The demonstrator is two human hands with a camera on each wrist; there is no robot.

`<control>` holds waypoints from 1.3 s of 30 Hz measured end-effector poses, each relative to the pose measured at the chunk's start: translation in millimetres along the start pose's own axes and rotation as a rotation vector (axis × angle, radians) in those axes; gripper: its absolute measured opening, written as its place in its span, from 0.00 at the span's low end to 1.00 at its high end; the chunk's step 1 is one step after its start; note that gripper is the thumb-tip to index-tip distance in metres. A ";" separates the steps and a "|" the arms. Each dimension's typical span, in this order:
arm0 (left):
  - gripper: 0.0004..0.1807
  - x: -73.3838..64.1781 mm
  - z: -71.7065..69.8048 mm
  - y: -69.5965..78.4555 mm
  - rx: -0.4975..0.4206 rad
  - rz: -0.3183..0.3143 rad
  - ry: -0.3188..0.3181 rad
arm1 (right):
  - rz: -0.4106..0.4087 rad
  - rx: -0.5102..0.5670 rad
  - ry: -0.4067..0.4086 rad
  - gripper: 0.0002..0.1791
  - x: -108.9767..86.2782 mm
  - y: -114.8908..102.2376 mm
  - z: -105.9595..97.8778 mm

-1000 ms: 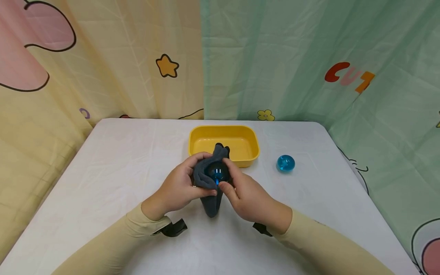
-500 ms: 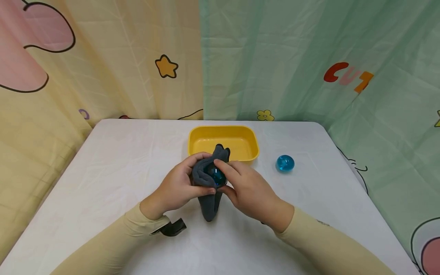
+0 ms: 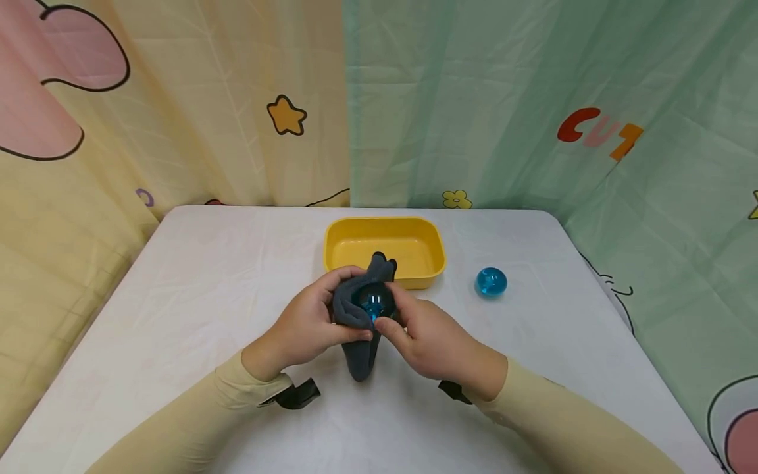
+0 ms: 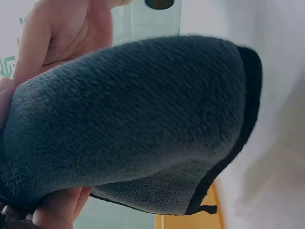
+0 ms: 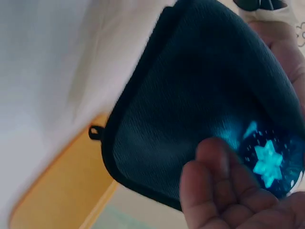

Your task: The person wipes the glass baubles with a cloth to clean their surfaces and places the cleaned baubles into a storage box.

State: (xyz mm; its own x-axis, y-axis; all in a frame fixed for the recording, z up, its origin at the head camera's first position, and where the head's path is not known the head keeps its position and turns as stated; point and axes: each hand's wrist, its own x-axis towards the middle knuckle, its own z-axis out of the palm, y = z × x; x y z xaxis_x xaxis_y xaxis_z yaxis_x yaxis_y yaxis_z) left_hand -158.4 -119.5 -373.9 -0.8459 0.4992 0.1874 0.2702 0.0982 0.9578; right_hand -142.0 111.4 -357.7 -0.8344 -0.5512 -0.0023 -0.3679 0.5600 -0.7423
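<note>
My left hand [image 3: 308, 322] grips a dark grey plush cloth [image 3: 359, 359] with black edging, folded up around a see-through blue ball [image 3: 377, 299]. The fingers and thumb of my right hand [image 3: 435, 339] hold the ball by its right side, against the cloth. In the right wrist view the ball [image 5: 269, 162] shows a bright star shape inside, beside my fingers [image 5: 214, 181]. Seen from the left wrist, the cloth [image 4: 133, 114] hangs down in a broad fold and hides the ball. A second blue ball [image 3: 491, 282] lies on the table to the right.
A yellow plastic tub [image 3: 414, 247] stands just beyond my hands on the white-covered table [image 3: 237, 250]. Printed curtains [image 3: 450, 99] rise behind the table and along its sides. Black straps [image 3: 299, 394] sit at my wrists.
My right fingers slid over the top of the ball half a second ago, then went back to its right side. The cloth has dipped slightly. The second ball and the tub have stayed put.
</note>
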 end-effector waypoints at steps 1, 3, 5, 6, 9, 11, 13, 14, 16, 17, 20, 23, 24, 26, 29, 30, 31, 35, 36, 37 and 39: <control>0.43 -0.1 0.0 -0.5 0.005 0.001 -0.002 | -0.005 -0.059 -0.001 0.37 -0.7 -0.7 -0.9; 0.43 -0.3 -0.2 -1.3 0.012 0.005 -0.001 | -0.012 -0.172 0.005 0.42 -1.6 -2.1 -2.0; 0.43 0.0 -0.6 -1.7 0.008 0.012 0.004 | -0.035 -0.272 0.030 0.46 -2.7 -3.4 -1.8; 0.44 0.4 -0.8 -1.5 0.003 0.014 0.006 | -0.048 -0.320 0.046 0.46 -3.1 -3.9 -1.4; 0.44 1.1 -2.0 -0.6 -0.005 0.021 0.014 | -0.092 -0.444 0.117 0.42 -3.5 -5.1 -0.9; 0.44 1.5 -2.6 0.3 -0.018 0.022 0.009 | -0.146 -0.524 0.172 0.40 -3.6 -5.1 -1.8; 0.44 1.4 -3.1 1.0 -0.022 0.023 0.006 | -0.205 -0.574 0.219 0.40 -3.3 -4.8 -3.5; 0.44 1.3 -3.2 1.3 -0.024 0.023 0.006 | -0.228 -0.587 0.237 0.39 -3.1 -4.4 -4.2; 0.43 1.3 -3.2 1.8 -0.033 0.024 0.001 | -0.255 -0.568 0.246 0.39 -2.9 -3.1 -5.2; 0.43 1.3 -3.1 2.0 -0.037 0.027 -0.002 | -0.249 -0.536 0.238 0.39 -2.7 -2.9 -5.5; 0.43 1.5 -2.6 2.5 -0.056 0.032 -0.011 | -0.174 -0.367 0.196 0.38 -2.7 -2.0 -6.1; 0.44 1.7 -1.7 2.9 -0.063 0.035 -0.022 | -0.086 -0.113 0.131 0.32 -2.0 -0.1 -7.1; 0.44 1.6 -1.3 3.1 -0.061 0.032 -0.023 | -0.059 -0.034 0.108 0.29 -1.7 0.8 -7.4; 0.44 1.2 -0.7 3.0 -0.049 0.024 -0.024 | -0.011 0.094 0.062 0.23 -0.6 2.4 -7.5; 0.44 -0.1 -0.2 1.9 -0.027 0.006 -0.023 | 0.046 0.168 0.014 0.20 1.2 3.1 -6.2; 0.43 -0.4 0.0 1.3 -0.022 0.001 -0.020 | 0.060 0.154 0.010 0.19 1.4 2.9 -5.3; 0.43 -0.7 0.3 0.7 -0.015 -0.002 -0.017 | 0.069 0.144 0.009 0.20 1.6 2.6 -3.9; 0.44 -0.1 0.4 -1.2 -0.003 0.000 -0.001 | 0.040 0.038 0.015 0.29 -2.0 -0.8 0.9; 0.44 0.3 0.2 -1.0 -0.002 0.002 0.005 | 0.022 0.006 0.017 0.33 -3.2 -1.3 1.8; 0.44 0.6 -0.2 -0.8 -0.004 0.005 0.008 | 0.001 -0.034 0.023 0.37 -4.2 -2.1 2.5; 0.44 1.0 -1.1 0.2 -0.016 0.007 0.010 | -0.042 -0.137 0.045 0.42 -5.6 -3.1 2.9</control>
State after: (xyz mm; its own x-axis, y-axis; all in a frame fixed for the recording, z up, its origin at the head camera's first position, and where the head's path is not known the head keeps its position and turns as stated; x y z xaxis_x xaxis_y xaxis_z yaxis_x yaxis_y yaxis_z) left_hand -159.7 -120.0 -373.2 -0.8487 0.4910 0.1964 0.2690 0.0811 0.9597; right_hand -135.0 111.0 -357.3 -0.8336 -0.5492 0.0594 -0.4529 0.6178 -0.6428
